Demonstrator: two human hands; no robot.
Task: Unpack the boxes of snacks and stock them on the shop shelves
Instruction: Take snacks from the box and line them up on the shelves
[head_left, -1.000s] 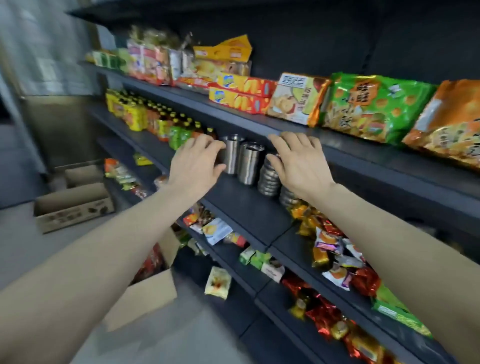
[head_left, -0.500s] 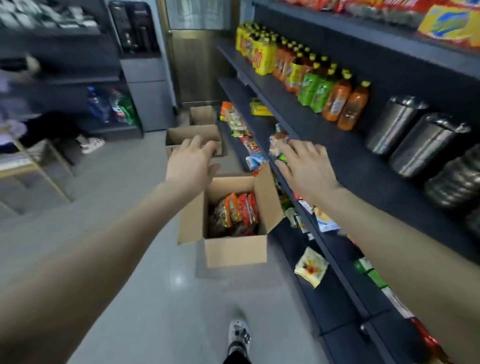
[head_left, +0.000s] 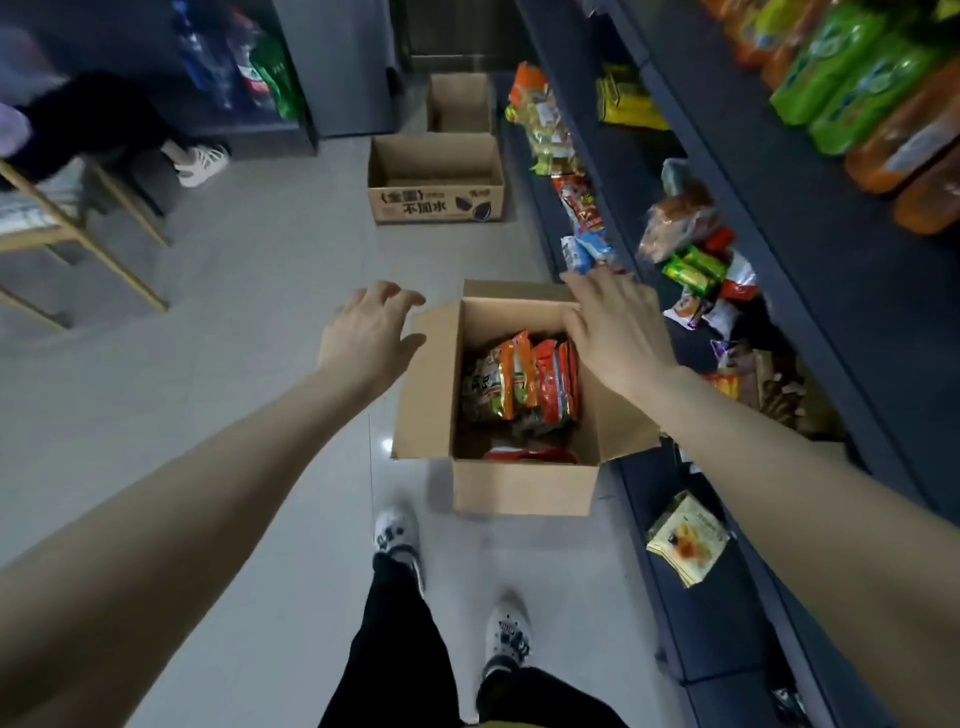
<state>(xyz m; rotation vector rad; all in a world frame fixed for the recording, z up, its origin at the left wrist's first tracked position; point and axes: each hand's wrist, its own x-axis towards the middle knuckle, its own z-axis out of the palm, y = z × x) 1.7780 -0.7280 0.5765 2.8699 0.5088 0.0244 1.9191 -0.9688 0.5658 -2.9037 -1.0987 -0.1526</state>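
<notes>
An open cardboard box (head_left: 522, 488) stands on the floor beside the shelves, with orange and red snack packets (head_left: 524, 384) inside. My left hand (head_left: 371, 335) hovers above the box's left flap, fingers spread and holding nothing. My right hand (head_left: 613, 325) is stretched over the box's right side, fingers straight and empty. The dark shop shelves (head_left: 810, 291) run along the right with snack packets (head_left: 691, 249) lying on the lower levels.
Two empty cardboard boxes (head_left: 436, 200) stand further down the aisle. A yellow packet (head_left: 685, 540) lies on the bottom shelf. Bottles (head_left: 857, 93) fill an upper shelf. A chair (head_left: 62, 223) and a seated person's legs (head_left: 104, 124) are at the left. My feet (head_left: 397, 535) stand below the box.
My view has swung from the upper shelves down to the floor. Both hands came away from the shelf and now hover over the open box of snacks.
</notes>
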